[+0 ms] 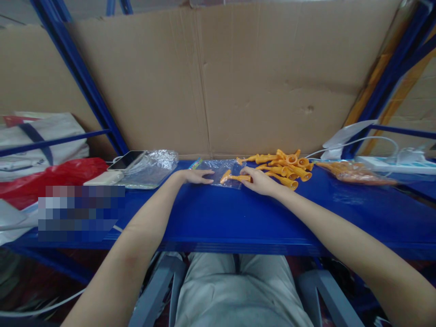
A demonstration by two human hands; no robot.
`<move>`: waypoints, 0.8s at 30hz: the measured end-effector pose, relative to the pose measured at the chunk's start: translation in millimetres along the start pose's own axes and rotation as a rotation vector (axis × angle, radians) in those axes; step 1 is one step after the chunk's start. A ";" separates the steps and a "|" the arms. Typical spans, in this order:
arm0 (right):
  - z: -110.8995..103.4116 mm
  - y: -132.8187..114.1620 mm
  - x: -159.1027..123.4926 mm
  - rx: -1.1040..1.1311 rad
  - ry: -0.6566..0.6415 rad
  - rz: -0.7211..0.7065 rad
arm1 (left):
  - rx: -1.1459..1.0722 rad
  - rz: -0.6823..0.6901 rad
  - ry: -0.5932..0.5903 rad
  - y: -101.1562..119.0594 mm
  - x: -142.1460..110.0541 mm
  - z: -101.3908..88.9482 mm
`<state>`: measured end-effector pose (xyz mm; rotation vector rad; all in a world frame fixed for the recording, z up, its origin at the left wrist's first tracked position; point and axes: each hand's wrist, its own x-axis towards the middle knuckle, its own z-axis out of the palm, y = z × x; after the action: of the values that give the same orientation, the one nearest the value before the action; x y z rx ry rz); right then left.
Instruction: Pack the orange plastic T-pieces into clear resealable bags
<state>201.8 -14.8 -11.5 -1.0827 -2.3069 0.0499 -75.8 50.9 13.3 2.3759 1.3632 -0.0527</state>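
Observation:
My left hand [197,176] lies with its fingers stretched out on a clear plastic bag [218,166] on the blue table. My right hand [260,181] is closed round the right end of an orange plastic horn-shaped piece [226,176]. The wider left end of that piece points towards my left hand, over or inside the bag; I cannot tell which. Just behind and right of my right hand is a pile of similar orange horn-shaped pieces [289,169] with flared, hollow ends.
Left stand a stack of clear bags [150,170], a phone [126,160] and a red plastic bag [75,175]. At right lie a filled bag of orange pieces [357,173] and a white power strip [398,165]. Cardboard [238,81] walls the back, between blue posts [81,77].

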 end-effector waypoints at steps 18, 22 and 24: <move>6.1 1.6 6.2 0.146 0.023 -0.015 | -0.232 0.044 -0.013 13.9 -3.8 6.8; 4.9 -2.6 3.4 0.129 -0.064 -0.048 | -0.379 0.045 0.016 6.8 -7.5 3.1; 4.1 -3.0 2.2 0.074 -0.092 -0.043 | -0.395 0.028 0.036 4.1 -8.2 2.1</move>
<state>196.5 -14.4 -13.0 -1.0123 -2.3890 0.1705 -76.3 41.6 14.6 2.0711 1.2235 0.2456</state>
